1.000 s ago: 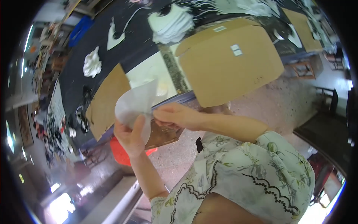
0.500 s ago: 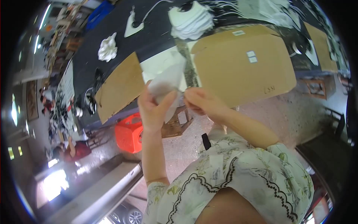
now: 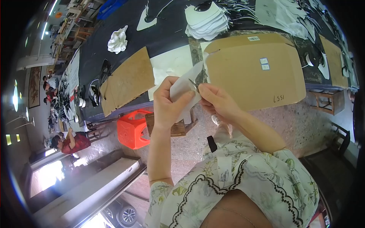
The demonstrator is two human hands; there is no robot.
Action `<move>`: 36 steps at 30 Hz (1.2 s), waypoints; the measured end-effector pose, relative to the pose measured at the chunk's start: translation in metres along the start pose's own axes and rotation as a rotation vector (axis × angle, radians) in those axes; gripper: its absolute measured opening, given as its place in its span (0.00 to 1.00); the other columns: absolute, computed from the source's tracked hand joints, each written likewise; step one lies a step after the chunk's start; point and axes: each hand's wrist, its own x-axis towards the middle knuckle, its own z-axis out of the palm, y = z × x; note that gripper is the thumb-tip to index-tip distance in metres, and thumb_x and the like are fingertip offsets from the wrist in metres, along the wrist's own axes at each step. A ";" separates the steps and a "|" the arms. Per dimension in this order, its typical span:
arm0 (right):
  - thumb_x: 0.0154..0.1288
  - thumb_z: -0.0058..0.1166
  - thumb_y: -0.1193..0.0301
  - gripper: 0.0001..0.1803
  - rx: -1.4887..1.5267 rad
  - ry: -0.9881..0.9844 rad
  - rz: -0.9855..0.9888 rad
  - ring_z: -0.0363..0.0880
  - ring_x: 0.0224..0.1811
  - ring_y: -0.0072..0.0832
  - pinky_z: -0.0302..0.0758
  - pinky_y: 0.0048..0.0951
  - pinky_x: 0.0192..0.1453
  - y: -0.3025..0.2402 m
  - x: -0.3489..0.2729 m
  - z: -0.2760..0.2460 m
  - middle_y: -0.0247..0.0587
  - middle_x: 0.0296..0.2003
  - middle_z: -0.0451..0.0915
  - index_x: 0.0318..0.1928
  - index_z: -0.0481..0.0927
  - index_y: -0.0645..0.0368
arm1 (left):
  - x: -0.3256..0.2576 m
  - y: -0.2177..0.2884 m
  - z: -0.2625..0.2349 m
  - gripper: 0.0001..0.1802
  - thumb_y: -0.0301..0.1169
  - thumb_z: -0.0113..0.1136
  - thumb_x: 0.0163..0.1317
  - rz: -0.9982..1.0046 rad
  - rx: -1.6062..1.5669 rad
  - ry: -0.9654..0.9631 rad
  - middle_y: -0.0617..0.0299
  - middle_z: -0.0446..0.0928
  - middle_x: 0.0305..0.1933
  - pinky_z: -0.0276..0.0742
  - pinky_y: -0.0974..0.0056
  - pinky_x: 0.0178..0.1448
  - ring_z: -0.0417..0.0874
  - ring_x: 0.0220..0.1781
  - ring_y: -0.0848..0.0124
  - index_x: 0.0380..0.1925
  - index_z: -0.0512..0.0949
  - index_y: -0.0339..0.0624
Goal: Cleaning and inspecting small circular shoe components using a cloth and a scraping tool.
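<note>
The dark table (image 3: 95, 53) ends just beyond the hands, the cardboard (image 3: 247, 78) overhanging its near edge. Floor (image 3: 283, 123) opens on this side, the red stool (image 3: 127, 131) standing at left. The left hand (image 3: 167, 104) pinches the white piece (image 3: 185, 86) in mid-air, its long axis slanting, tip pointing away and rightward. The right hand (image 3: 216, 99) is closed around a small metal tool (image 3: 194, 84) at the piece's right edge.

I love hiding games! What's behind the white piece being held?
The left hand has fingers behind the white piece; their tips are hidden. A pale sheet on the table shows past it, partly covered.
</note>
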 end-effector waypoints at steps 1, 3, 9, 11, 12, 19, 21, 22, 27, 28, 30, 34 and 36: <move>0.72 0.42 0.53 0.16 -0.001 0.004 -0.001 0.50 0.19 0.12 0.47 0.17 0.21 0.000 0.000 -0.001 0.20 0.21 0.57 0.33 0.69 0.50 | 0.001 0.000 0.000 0.15 0.24 0.65 0.52 0.000 0.032 -0.005 0.66 0.78 0.35 0.73 0.73 0.41 0.76 0.36 0.82 0.40 0.75 0.37; 0.71 0.46 0.56 0.13 -0.105 0.040 0.019 0.52 0.19 0.11 0.49 0.17 0.21 0.004 -0.001 -0.009 0.20 0.21 0.60 0.34 0.71 0.51 | 0.003 -0.004 0.003 0.13 0.25 0.64 0.54 -0.005 -0.022 0.017 0.67 0.78 0.34 0.72 0.74 0.39 0.75 0.34 0.82 0.40 0.76 0.37; 0.58 0.61 0.66 0.13 -0.416 0.452 -0.274 0.62 0.26 0.13 0.63 0.17 0.31 -0.009 -0.020 -0.077 0.26 0.27 0.73 0.42 0.78 0.58 | 0.010 -0.010 0.012 0.10 0.29 0.61 0.59 -0.119 -0.080 0.035 0.70 0.77 0.29 0.68 0.75 0.32 0.72 0.28 0.83 0.38 0.79 0.36; 0.55 0.63 0.68 0.14 -0.526 0.314 -0.365 0.64 0.28 0.13 0.64 0.19 0.31 -0.058 -0.024 -0.069 0.27 0.28 0.75 0.42 0.79 0.58 | 0.009 -0.001 0.027 0.09 0.30 0.60 0.60 -0.138 -0.058 0.003 0.70 0.76 0.28 0.66 0.76 0.31 0.71 0.27 0.84 0.38 0.80 0.36; 0.53 0.64 0.70 0.16 -0.660 0.204 -0.444 0.66 0.29 0.14 0.64 0.20 0.31 -0.074 -0.025 -0.066 0.28 0.29 0.76 0.43 0.79 0.59 | 0.014 -0.004 0.033 0.09 0.30 0.60 0.60 -0.161 -0.048 -0.076 0.71 0.76 0.27 0.66 0.75 0.29 0.70 0.26 0.84 0.36 0.80 0.36; 0.51 0.66 0.69 0.11 -0.599 0.056 0.168 0.68 0.33 0.12 0.67 0.21 0.38 -0.099 -0.043 -0.067 0.25 0.29 0.74 0.34 0.80 0.58 | 0.006 0.030 0.062 0.09 0.31 0.59 0.60 0.201 0.697 -0.167 0.65 0.72 0.18 0.61 0.72 0.21 0.67 0.17 0.76 0.23 0.76 0.40; 0.54 0.65 0.67 0.09 -0.578 -0.072 0.037 0.71 0.33 0.16 0.69 0.24 0.40 -0.113 -0.087 -0.060 0.23 0.24 0.73 0.28 0.79 0.55 | -0.008 0.050 0.046 0.06 0.29 0.59 0.57 1.010 1.121 -0.398 0.62 0.68 0.16 0.62 0.70 0.21 0.66 0.15 0.70 0.23 0.76 0.42; 0.52 0.63 0.70 0.06 -1.219 -0.367 -0.341 0.79 0.34 0.25 0.73 0.27 0.49 -0.137 -0.112 -0.073 0.34 0.26 0.77 0.29 0.79 0.54 | -0.022 0.077 0.042 0.03 0.29 0.60 0.54 0.931 1.119 -0.443 0.65 0.68 0.16 0.63 0.69 0.21 0.68 0.16 0.73 0.25 0.77 0.43; 0.57 0.57 0.69 0.08 -0.425 0.599 -0.430 0.73 0.22 0.17 0.70 0.20 0.27 -0.175 -0.183 -0.192 0.29 0.21 0.72 0.29 0.71 0.56 | -0.034 0.061 -0.064 0.11 0.31 0.57 0.64 0.222 0.979 0.524 0.69 0.68 0.17 0.59 0.69 0.22 0.65 0.21 0.81 0.23 0.74 0.40; 0.57 0.59 0.68 0.10 -0.458 0.673 -0.363 0.68 0.19 0.13 0.64 0.16 0.22 -0.161 -0.163 -0.190 0.26 0.21 0.71 0.31 0.72 0.56 | -0.038 0.043 -0.051 0.10 0.30 0.56 0.63 0.174 0.987 0.431 0.69 0.68 0.16 0.61 0.70 0.23 0.65 0.20 0.82 0.24 0.75 0.38; 0.59 0.58 0.73 0.10 -0.260 0.611 -0.125 0.62 0.16 0.11 0.56 0.14 0.16 -0.136 -0.129 -0.200 0.30 0.23 0.70 0.37 0.71 0.59 | -0.026 0.012 -0.011 0.09 0.28 0.55 0.64 -0.001 0.902 0.217 0.70 0.69 0.17 0.63 0.72 0.25 0.65 0.22 0.84 0.26 0.76 0.35; 0.61 0.55 0.76 0.07 -0.031 0.346 0.053 0.55 0.15 0.10 0.47 0.14 0.14 -0.106 -0.069 -0.211 0.28 0.24 0.68 0.39 0.71 0.59 | -0.022 -0.022 0.032 0.08 0.28 0.55 0.64 -0.184 0.460 0.033 0.73 0.70 0.23 0.63 0.75 0.29 0.65 0.26 0.86 0.28 0.76 0.34; 0.61 0.56 0.76 0.08 -0.062 0.344 0.108 0.55 0.15 0.10 0.48 0.15 0.15 -0.096 -0.043 -0.210 0.29 0.24 0.68 0.39 0.71 0.59 | -0.025 -0.025 0.041 0.07 0.28 0.56 0.63 -0.161 0.347 0.027 0.73 0.71 0.26 0.63 0.77 0.31 0.65 0.28 0.86 0.30 0.77 0.35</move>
